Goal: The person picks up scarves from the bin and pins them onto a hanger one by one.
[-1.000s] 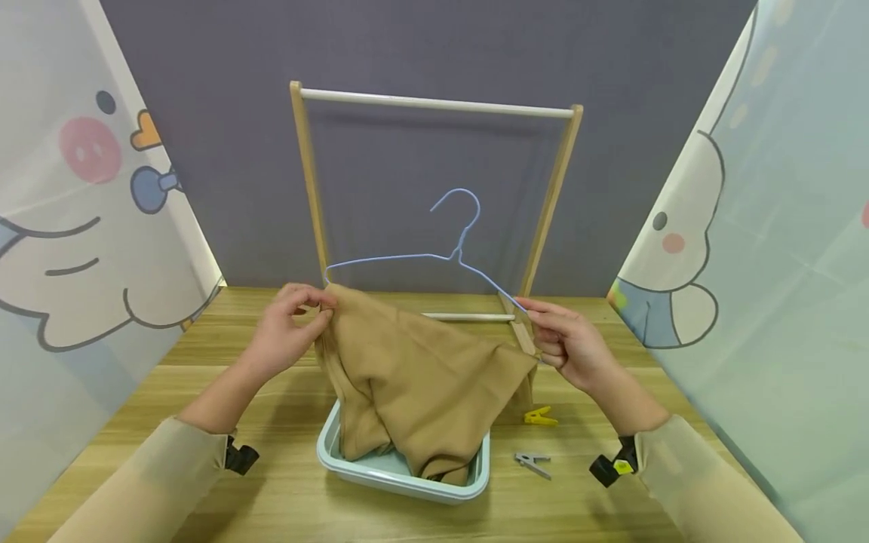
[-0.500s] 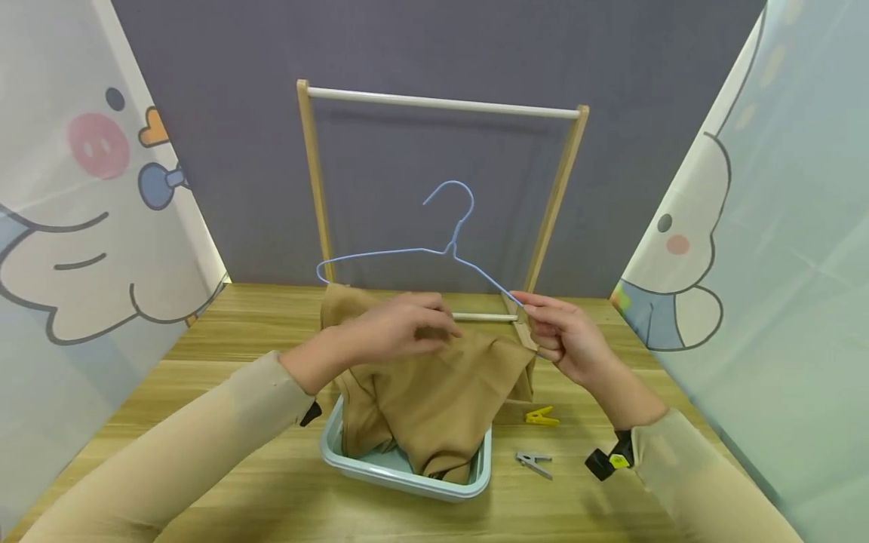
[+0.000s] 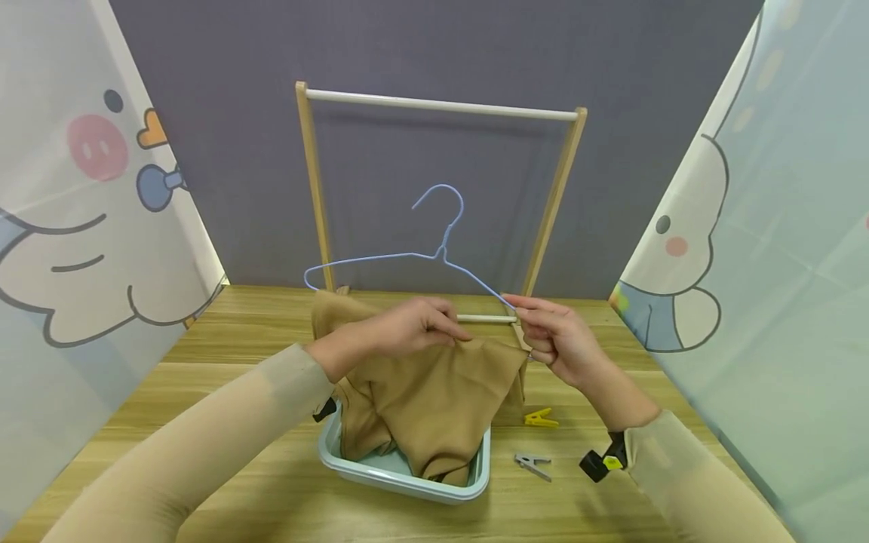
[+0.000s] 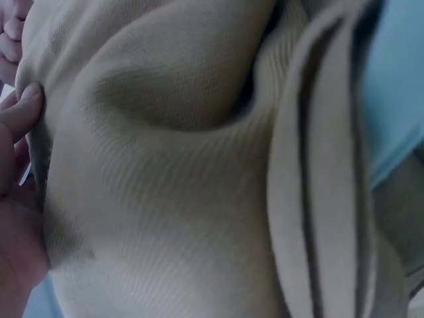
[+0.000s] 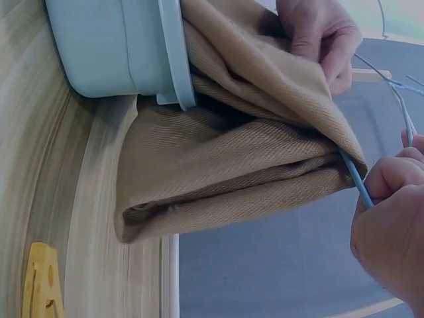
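A blue wire clothes hanger [image 3: 444, 240] is held up at its right end by my right hand [image 3: 553, 335], hook upward. A tan twill garment [image 3: 434, 407] drapes over the hanger's lower bar, and its lower part lies in a pale blue basin [image 3: 400, 485]. My left hand [image 3: 417, 326] pinches the garment's upper edge near the middle. In the left wrist view, the thumb [image 4: 25, 109] presses the cloth while the other fingers are mostly behind it. The right wrist view shows the bar [image 5: 356, 179] coming out of the fold beside my right fingers. Most of the bar is hidden.
A wooden rack [image 3: 557, 192] with a white top rail [image 3: 441, 105] stands behind the hanger. Right of the basin, a yellow clothespin [image 3: 540, 418] and a grey clothespin [image 3: 532, 464] lie on the wooden table [image 3: 271, 483]. Printed cloth panels flank both sides.
My left hand has left the garment's upper left corner, moved right across it and taken hold of the edge near the middle. The hanger has shifted slightly left in my right hand.
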Tool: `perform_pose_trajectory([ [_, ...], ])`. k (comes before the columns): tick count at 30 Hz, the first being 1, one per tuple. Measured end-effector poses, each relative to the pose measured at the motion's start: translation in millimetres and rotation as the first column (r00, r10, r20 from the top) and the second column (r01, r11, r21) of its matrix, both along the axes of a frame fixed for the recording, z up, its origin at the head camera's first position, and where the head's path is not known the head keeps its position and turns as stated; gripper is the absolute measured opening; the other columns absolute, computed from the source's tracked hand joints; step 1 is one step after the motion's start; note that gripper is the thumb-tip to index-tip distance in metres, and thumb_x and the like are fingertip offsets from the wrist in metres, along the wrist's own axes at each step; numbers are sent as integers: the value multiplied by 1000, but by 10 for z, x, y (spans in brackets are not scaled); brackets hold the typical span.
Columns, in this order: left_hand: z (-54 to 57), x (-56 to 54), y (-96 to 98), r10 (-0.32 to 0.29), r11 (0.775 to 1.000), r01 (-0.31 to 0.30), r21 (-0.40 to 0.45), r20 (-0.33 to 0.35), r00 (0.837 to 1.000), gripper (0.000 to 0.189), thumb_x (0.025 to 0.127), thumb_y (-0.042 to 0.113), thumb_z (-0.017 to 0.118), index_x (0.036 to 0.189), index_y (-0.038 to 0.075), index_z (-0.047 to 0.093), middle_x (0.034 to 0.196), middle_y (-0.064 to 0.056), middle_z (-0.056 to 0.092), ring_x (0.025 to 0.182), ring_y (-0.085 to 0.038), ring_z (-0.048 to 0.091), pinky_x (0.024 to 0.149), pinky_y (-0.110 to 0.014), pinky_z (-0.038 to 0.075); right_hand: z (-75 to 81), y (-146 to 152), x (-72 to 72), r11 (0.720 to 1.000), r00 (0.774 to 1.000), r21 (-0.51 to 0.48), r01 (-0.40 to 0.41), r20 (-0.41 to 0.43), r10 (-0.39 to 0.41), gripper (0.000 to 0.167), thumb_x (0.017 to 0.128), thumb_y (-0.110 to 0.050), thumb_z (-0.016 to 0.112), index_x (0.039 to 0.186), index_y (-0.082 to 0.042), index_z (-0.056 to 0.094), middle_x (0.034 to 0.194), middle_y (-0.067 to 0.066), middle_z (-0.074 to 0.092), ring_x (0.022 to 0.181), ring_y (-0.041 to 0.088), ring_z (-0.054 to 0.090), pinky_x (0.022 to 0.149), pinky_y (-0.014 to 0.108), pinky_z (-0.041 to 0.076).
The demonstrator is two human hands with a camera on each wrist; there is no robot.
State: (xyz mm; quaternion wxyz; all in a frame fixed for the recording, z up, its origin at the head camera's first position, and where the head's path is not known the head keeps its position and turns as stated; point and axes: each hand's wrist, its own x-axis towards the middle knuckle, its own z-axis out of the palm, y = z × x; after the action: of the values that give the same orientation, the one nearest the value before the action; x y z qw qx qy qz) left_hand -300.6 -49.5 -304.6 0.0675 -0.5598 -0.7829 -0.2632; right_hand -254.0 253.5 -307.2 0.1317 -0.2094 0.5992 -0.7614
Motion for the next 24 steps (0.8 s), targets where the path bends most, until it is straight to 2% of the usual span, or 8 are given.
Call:
perform_pose_trajectory([
  [4,-18,-9,-6,14,996,-16,91,18,1000,20,100,0,77,116,7,86,103,-7,75,93,-13,66,81,-24,56,-9,-16,-6,1000,1000,-1,-13,-18,13,44,117,-8,45,130,-28,81,65,-4,20,53,16,8,51,35,2],
  [8,11,1,19,79,982,-84,169,38,996,17,100,0,77,110,8,87,101,-6,77,92,-13,67,79,-25,56,-15,-32,-9,1000,999,-10,-28,-18,28,45,117,-7,45,130,-29,82,65,-3,19,52,15,8,50,34,1],
  [11,54,-1,45,140,965,-152,215,68,988,16,100,0,77,108,9,87,100,-6,77,90,-14,66,78,-26,54,-20,-33,-8,999,999,-19,-39,-7,39,46,117,-6,44,130,-29,82,65,-3,19,51,15,8,50,34,1],
  [14,101,-21,74,210,945,-232,232,118,971,16,101,2,76,110,8,87,102,-7,78,92,-15,66,80,-26,53,-27,-28,-5,999,999,-24,-47,-3,47,46,117,-6,44,129,-29,82,66,-3,20,51,15,7,50,34,0],
  [19,183,-70,99,316,906,-359,223,207,926,15,103,9,77,113,11,87,107,-4,79,97,-16,67,85,-27,53,-35,-24,-1,997,998,-30,-64,-8,64,45,117,-7,44,130,-29,81,66,-3,20,51,15,7,49,34,0],
  [21,200,-92,94,337,899,-382,213,218,916,15,103,12,77,114,13,87,109,-3,79,98,-16,67,86,-28,53,-36,-24,-1,997,997,-32,-74,-13,74,44,117,-7,45,131,-29,81,66,-2,19,51,15,7,49,34,0],
  [24,204,-128,78,343,903,-385,192,220,913,15,104,14,77,115,15,87,112,-1,80,99,-16,67,88,-29,54,-36,-22,-3,995,996,-35,-90,-21,89,43,117,-7,46,132,-27,80,66,-1,18,50,15,8,48,34,1],
])
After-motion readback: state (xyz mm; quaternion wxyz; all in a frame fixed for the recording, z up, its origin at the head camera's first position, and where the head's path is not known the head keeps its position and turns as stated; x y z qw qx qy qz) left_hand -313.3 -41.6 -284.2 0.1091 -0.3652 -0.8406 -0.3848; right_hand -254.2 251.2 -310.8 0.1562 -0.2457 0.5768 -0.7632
